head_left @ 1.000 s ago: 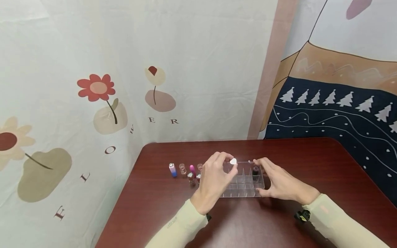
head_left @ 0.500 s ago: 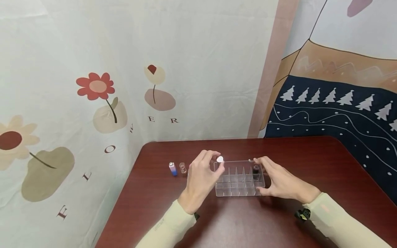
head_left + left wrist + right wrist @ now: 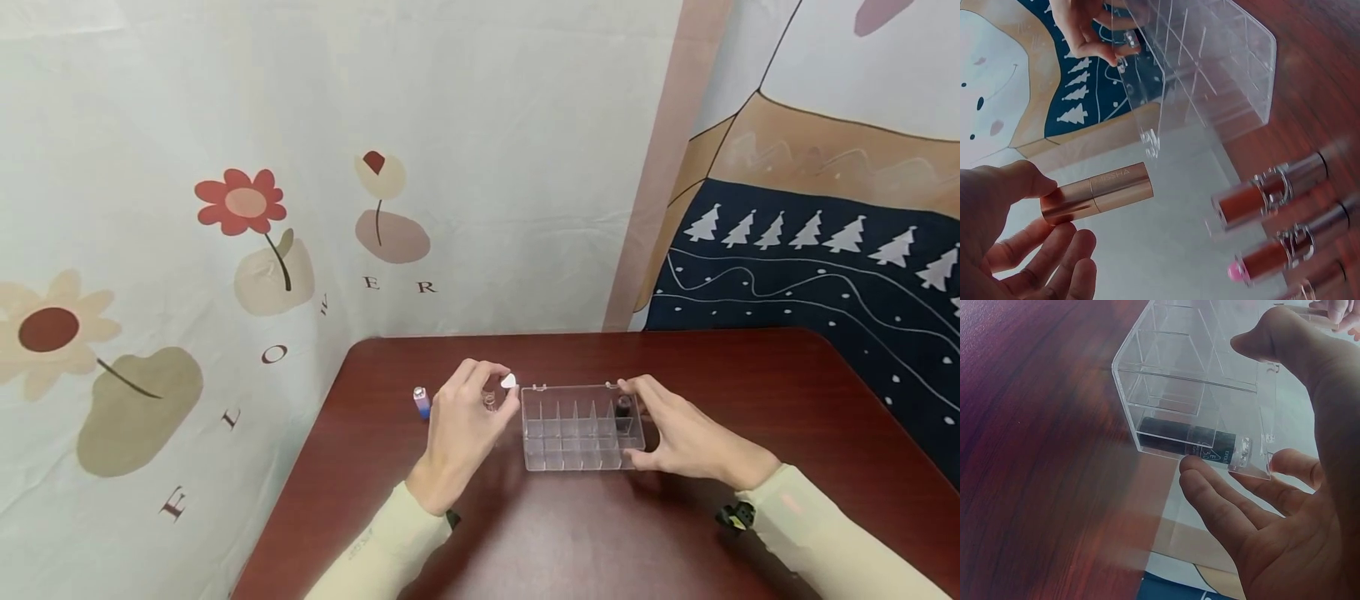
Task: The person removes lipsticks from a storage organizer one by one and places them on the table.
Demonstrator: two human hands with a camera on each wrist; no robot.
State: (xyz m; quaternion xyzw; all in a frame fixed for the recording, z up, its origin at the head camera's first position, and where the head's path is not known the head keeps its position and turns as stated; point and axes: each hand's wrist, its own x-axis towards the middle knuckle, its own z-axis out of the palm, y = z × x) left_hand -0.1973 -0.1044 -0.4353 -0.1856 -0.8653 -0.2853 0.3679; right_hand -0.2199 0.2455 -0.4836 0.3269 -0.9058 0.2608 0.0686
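Note:
My left hand pinches a rose-gold lipstick tube between thumb and fingertips, up off the table. In the head view only the tube's bright end shows, just left of the organizer. My right hand grips the right end of the clear compartmented organizer, thumb at the front and fingers at the back. A black lipstick tube stands in the organizer's back right compartment, beside my right fingers. The other compartments hold nothing visible.
A pink-and-blue tube stands on the dark red table, left of my left hand. Lip gloss tubes with clear caps and a pink tip show in the left wrist view, mostly hidden behind that hand in the head view.
My left hand has moved left with the lipstick tube, from over the organizer's left part to beside it, uncovering that end and covering most standing tubes. My right hand keeps its grip.

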